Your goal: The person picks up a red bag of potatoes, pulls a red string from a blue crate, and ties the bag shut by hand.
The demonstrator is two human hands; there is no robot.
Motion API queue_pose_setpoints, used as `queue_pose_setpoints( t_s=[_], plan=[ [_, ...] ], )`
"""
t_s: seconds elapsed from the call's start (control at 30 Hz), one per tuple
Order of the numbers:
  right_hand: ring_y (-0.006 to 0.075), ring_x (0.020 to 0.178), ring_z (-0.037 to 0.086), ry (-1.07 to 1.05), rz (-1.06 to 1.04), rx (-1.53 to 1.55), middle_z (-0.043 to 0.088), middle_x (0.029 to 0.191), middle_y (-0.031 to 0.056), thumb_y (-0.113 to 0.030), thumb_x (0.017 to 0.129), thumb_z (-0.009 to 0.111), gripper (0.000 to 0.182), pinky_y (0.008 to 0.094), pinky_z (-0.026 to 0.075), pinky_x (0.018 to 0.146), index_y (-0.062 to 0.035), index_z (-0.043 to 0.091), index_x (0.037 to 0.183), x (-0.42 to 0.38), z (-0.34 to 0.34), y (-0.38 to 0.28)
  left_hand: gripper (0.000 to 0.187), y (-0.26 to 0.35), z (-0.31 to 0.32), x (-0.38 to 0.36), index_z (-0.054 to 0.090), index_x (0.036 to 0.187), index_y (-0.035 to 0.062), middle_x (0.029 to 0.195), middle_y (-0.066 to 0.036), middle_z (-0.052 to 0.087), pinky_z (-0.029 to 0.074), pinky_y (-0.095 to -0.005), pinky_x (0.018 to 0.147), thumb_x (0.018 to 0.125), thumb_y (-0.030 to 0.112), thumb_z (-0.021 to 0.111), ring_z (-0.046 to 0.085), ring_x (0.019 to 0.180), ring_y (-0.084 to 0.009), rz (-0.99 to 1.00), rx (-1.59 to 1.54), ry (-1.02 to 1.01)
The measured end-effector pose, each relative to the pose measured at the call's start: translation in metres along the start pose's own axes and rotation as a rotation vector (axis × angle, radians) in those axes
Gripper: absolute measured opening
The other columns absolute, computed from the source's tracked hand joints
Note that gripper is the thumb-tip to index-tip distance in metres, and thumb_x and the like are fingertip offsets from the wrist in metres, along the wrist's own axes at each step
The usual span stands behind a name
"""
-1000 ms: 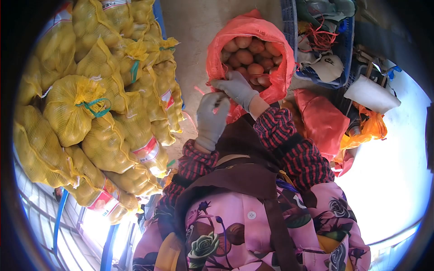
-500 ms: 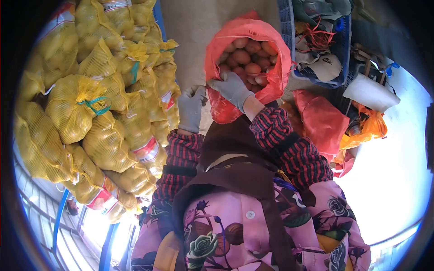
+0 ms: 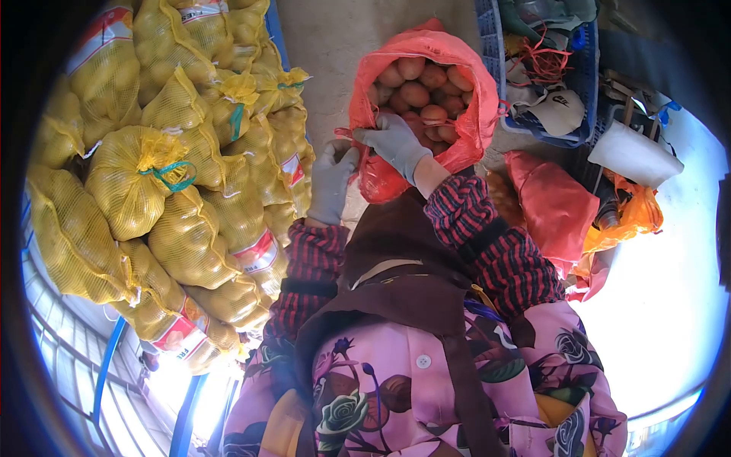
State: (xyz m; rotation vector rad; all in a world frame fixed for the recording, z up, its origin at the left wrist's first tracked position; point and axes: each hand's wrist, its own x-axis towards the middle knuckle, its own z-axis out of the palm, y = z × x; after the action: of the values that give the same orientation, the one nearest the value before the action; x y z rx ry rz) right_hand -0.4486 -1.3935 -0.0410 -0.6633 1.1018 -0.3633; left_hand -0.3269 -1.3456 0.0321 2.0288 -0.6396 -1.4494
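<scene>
A red mesh bag (image 3: 487, 99) stands upright with its mouth wide and its rim folded outward. Round reddish-brown potatoes (image 3: 414, 94) fill it. My right hand (image 3: 396, 145), in a grey glove, reaches across the near left part of the mouth, fingers closed on the bag's rim. Also gloved in grey, my left hand (image 3: 333, 183) is just outside the bag's left edge, thumb and fingers pinched on a strip of red bag edge or string. A short red loop shows between the two hands.
Filled yellow mesh bags (image 3: 190, 236) are piled on the left. A blue crate (image 3: 493, 46) at the upper right holds a white cap (image 3: 560, 113) and red strings (image 3: 544, 62). Folded red bags (image 3: 548, 202) and an orange bag (image 3: 638, 213) lie right of my arm.
My left hand has risen slightly to the rim and red material now shows at its fingers. My right hand stays on the rim. The whole view has shifted a little.
</scene>
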Motion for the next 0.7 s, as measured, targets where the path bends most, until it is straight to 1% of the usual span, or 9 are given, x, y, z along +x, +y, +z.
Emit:
queue_pose_setpoints(
  t_s=[0.07, 0.13, 0.17, 0.23, 0.27, 0.33, 0.43, 0.63, 0.7],
  plan=[
    [0.0173, 0.066, 0.059, 0.013, -0.02, 0.004, 0.062, 0.072, 0.0095, -0.024, 0.076, 0.068, 0.028, 0.0319, 0.046, 0.06, 0.0028, 0.064, 0.085, 0.002, 0.001, 0.007, 0.019, -0.01, -0.001, 0.003, 0.06, 0.094, 0.0031, 0.077, 0.001, 0.056, 0.044, -0.0232, 0.061, 0.091, 0.022, 0.056, 0.053, 0.071, -0.0076, -0.019, 0.15, -0.065],
    [0.016, 0.067, 0.059, 0.097, 0.131, 0.156, 0.064, 0.076, 0.0077, -0.022, 0.076, 0.069, 0.027, 0.031, 0.046, 0.061, 0.0019, 0.066, 0.089, -0.008, 0.0, 0.002, 0.017, 0.004, 0.009, -0.003, 0.061, 0.095, 0.0039, 0.079, 0.001, 0.057, 0.045, -0.0247, 0.062, 0.09, 0.019, 0.056, 0.056, 0.073, -0.0087, 0.341, 0.784, -0.094],
    [0.016, 0.067, 0.059, 0.097, 0.133, 0.155, 0.064, 0.076, 0.0077, -0.022, 0.076, 0.069, 0.027, 0.031, 0.046, 0.061, 0.0019, 0.066, 0.089, -0.008, -0.001, 0.006, 0.017, 0.002, 0.007, -0.001, 0.061, 0.095, 0.0039, 0.079, 0.001, 0.057, 0.045, -0.0247, 0.062, 0.09, 0.019, 0.056, 0.056, 0.073, -0.0087, 0.338, 0.783, -0.094],
    [0.0148, 0.068, 0.06, 0.109, 0.119, 0.148, 0.065, 0.078, 0.0071, -0.021, 0.076, 0.069, 0.028, 0.0303, 0.047, 0.062, 0.0018, 0.066, 0.093, -0.008, -0.004, 0.013, 0.018, -0.004, -0.004, 0.007, 0.06, 0.097, 0.0033, 0.08, 0.0, 0.06, 0.046, -0.0253, 0.063, 0.09, 0.02, 0.057, 0.058, 0.072, -0.0103, 0.084, 0.412, -0.199],
    [0.0148, 0.068, 0.06, 0.109, 0.122, 0.147, 0.065, 0.078, 0.0071, -0.021, 0.076, 0.069, 0.028, 0.0303, 0.047, 0.062, 0.0018, 0.066, 0.093, -0.009, -0.004, 0.009, 0.018, -0.005, -0.009, 0.009, 0.06, 0.097, 0.0033, 0.08, 0.0, 0.06, 0.046, -0.0253, 0.063, 0.09, 0.02, 0.057, 0.058, 0.072, -0.0103, 0.081, 0.411, -0.2],
    [0.0068, 0.065, 0.055, 0.076, 0.123, 0.149, 0.063, 0.078, 0.0003, -0.01, 0.08, 0.068, 0.017, 0.0225, 0.044, 0.058, -0.0001, 0.066, 0.094, -0.01, -0.005, 0.001, 0.021, -0.006, -0.017, 0.013, 0.058, 0.098, 0.0027, 0.082, -0.001, 0.061, 0.046, -0.024, 0.062, 0.09, 0.022, 0.058, 0.058, 0.07, -0.0111, -0.12, -0.109, 0.053],
    [0.0136, 0.066, 0.058, 0.072, 0.04, 0.111, 0.063, 0.073, 0.007, -0.023, 0.076, 0.07, 0.026, 0.0298, 0.046, 0.06, 0.0007, 0.065, 0.084, 0.003, -0.004, 0.025, 0.026, 0.007, -0.019, 0.017, 0.057, 0.102, 0.0011, 0.083, -0.001, 0.061, 0.045, -0.0223, 0.064, 0.09, 0.024, 0.059, 0.058, 0.071, -0.0103, -0.169, -0.233, -0.047],
    [0.0123, 0.059, 0.054, 0.049, 0.079, 0.026, 0.059, 0.068, 0.0053, -0.025, 0.076, 0.071, 0.027, 0.0306, 0.044, 0.055, 0.0008, 0.063, 0.08, -0.001, -0.005, 0.016, 0.022, 0.029, -0.007, 0.022, 0.059, 0.097, 0.0032, 0.082, -0.001, 0.06, 0.044, -0.0213, 0.063, 0.092, 0.025, 0.056, 0.057, 0.073, -0.008, -0.134, 0.151, -0.091],
    [0.0118, 0.058, 0.054, 0.021, 0.056, 0.063, 0.059, 0.068, 0.0048, -0.024, 0.076, 0.07, 0.026, 0.0302, 0.044, 0.054, 0.0008, 0.062, 0.079, -0.011, -0.005, -0.005, 0.023, 0.03, -0.012, 0.019, 0.059, 0.096, 0.0034, 0.081, -0.002, 0.06, 0.044, -0.0211, 0.062, 0.093, 0.026, 0.056, 0.056, 0.071, -0.0088, -0.115, 0.066, -0.102]
  ],
)
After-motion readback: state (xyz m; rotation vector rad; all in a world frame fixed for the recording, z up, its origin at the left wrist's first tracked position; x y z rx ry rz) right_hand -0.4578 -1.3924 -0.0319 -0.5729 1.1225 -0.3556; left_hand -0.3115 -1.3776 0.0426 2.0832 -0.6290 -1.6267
